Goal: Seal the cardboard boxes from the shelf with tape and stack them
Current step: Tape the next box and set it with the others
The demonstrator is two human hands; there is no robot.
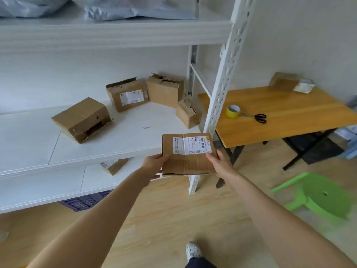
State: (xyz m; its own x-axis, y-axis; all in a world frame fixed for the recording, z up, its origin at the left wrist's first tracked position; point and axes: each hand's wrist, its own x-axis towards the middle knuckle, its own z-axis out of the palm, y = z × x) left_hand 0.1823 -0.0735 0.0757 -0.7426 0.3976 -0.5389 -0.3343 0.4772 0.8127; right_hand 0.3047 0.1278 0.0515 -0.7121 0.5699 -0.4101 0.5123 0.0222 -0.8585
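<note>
— What does it look like?
— A small brown cardboard box (188,161), creased on its near face, with a white shipping label (191,145) across the top.
— Where is it?
— Held up between my hands, just off the front edge of the white shelf (116,147), near its right corner.
— How are you holding it?
— My left hand (154,165) grips the left side, thumb on top and fingers curled underneath. My right hand (218,161) grips the right side, thumb at the label's near edge.
— The tape?
— The yellow tape roll (233,111) sits near the counter's (289,128) left edge, with the scissors (257,117) just beside it.
</note>
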